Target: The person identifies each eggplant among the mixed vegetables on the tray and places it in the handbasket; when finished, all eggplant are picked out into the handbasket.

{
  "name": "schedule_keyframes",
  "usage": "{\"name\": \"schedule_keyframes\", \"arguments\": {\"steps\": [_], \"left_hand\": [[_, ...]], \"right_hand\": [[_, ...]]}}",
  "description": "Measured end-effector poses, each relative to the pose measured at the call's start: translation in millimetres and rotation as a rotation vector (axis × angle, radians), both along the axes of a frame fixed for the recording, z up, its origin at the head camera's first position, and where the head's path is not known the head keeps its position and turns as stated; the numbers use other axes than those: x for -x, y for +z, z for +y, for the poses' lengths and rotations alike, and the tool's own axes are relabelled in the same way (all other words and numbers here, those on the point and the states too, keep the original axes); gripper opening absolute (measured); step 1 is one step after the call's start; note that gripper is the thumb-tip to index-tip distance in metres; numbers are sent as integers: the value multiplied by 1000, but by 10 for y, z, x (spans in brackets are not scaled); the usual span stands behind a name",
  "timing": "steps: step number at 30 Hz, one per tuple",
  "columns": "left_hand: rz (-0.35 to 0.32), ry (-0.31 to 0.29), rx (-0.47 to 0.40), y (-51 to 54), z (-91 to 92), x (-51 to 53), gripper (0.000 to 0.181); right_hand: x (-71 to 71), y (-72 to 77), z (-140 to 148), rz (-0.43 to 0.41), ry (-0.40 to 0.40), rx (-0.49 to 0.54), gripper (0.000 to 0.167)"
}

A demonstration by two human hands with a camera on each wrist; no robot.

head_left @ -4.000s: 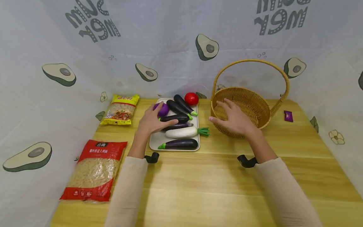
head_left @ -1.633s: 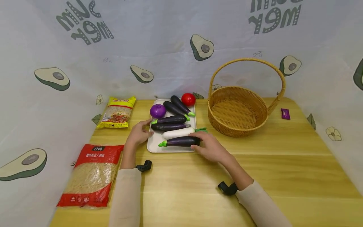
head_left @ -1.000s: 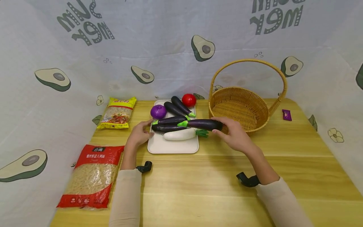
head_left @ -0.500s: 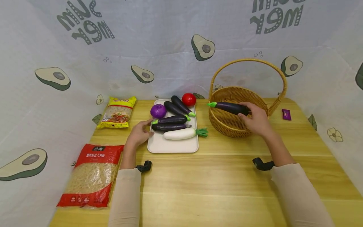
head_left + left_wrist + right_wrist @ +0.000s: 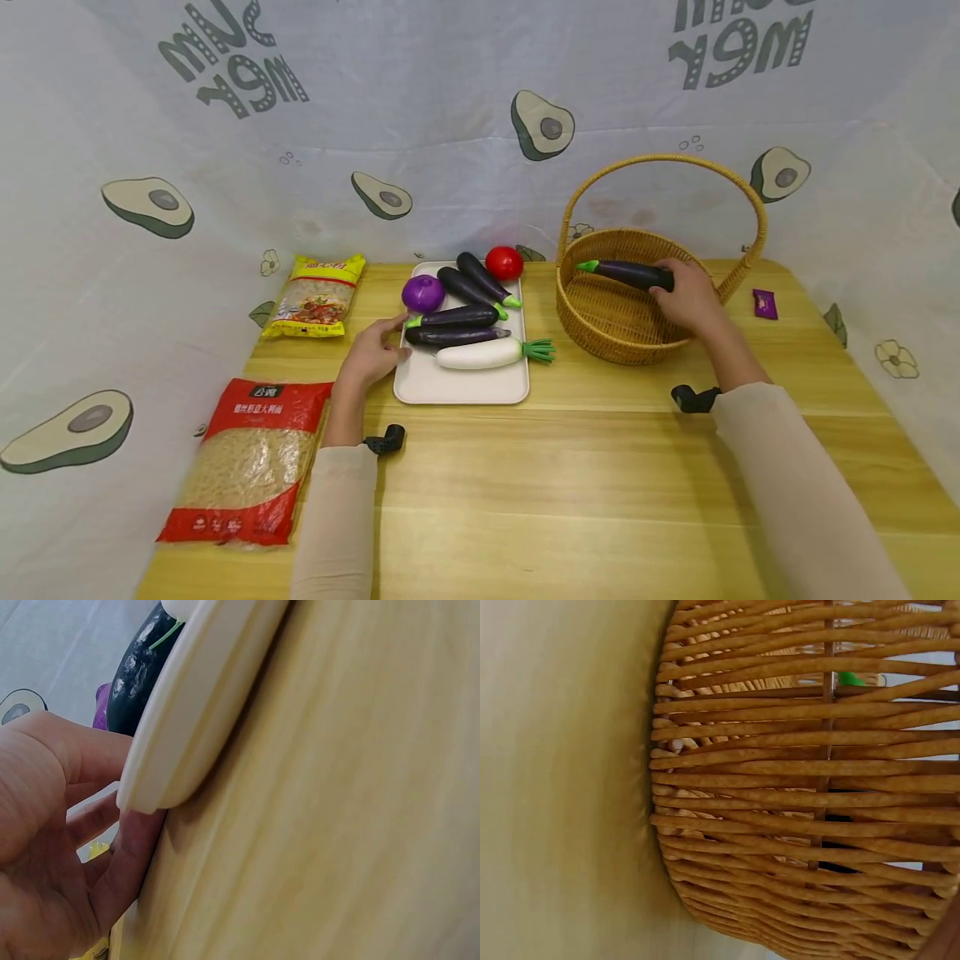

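Note:
My right hand (image 5: 686, 293) grips the thick end of a dark eggplant (image 5: 630, 273) inside the wicker basket (image 5: 600, 333), its green stem pointing left. In the right wrist view the woven basket wall (image 5: 802, 765) hides most of the hand and the eggplant. My left hand (image 5: 372, 350) holds the left edge of a white tray (image 5: 457, 392), its fingers curled at the rim (image 5: 169, 727) in the left wrist view. On the tray lie several eggplants (image 5: 457, 317), a white radish (image 5: 480, 354) with green leaves, a purple onion (image 5: 423, 294) and a red tomato (image 5: 505, 263) at the back corner.
A yellow food bag (image 5: 315, 296) and a red pasta bag (image 5: 243, 458) lie on the left of the wooden table (image 5: 540, 500). A small purple packet (image 5: 765, 304) is right of the basket. The basket's tall handle (image 5: 667, 158) arches over its opening. A printed cloth hangs behind.
My right hand has picked the front eggplant off the tray, carried it right and back, and lowered it into the basket. My left hand has moved from above the tray to its left edge.

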State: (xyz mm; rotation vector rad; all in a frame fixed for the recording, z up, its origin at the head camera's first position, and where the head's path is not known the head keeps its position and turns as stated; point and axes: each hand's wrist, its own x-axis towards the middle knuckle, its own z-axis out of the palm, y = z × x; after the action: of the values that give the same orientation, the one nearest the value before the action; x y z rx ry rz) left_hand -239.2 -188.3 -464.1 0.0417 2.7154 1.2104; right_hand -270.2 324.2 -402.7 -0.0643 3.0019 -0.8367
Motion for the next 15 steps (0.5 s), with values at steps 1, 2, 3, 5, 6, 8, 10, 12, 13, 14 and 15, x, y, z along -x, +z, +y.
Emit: {"name": "schedule_keyframes", "arguments": {"steps": [1, 2, 3, 5, 6, 8, 10, 12, 13, 14, 15], "left_hand": [[-1, 2, 2, 4, -1, 2, 70], [-2, 5, 3, 5, -5, 5, 70], [-2, 10, 6, 12, -5, 4, 70], [-6, 11, 5, 13, -5, 6, 70], [-9, 10, 5, 12, -2, 6, 70], [-12, 10, 0, 6, 2, 5, 70], [-9, 10, -5, 8, 9, 2, 70], [-7, 10, -7, 10, 13, 4, 70], [-6, 11, -5, 9, 12, 2, 70], [-5, 12, -4, 8, 12, 3, 70], [-5, 13, -2, 9, 11, 3, 70]], "right_hand": [[23, -2, 1, -10, -4, -4, 54], [49, -6, -1, -18, -7, -8, 54], [73, -10, -3, -25, -8, -13, 53], [119, -27, 5, -37, -6, -34, 53], [139, -37, 13, -43, -1, -46, 53], [174, -59, 30, -52, 10, -64, 53], [205, -82, 48, -52, 17, -80, 52], [224, -96, 55, -46, 16, -83, 52], [235, -107, 58, -42, 11, -80, 51], [242, -114, 56, -38, 8, -78, 51], [246, -118, 54, -36, 5, -76, 51]]}}
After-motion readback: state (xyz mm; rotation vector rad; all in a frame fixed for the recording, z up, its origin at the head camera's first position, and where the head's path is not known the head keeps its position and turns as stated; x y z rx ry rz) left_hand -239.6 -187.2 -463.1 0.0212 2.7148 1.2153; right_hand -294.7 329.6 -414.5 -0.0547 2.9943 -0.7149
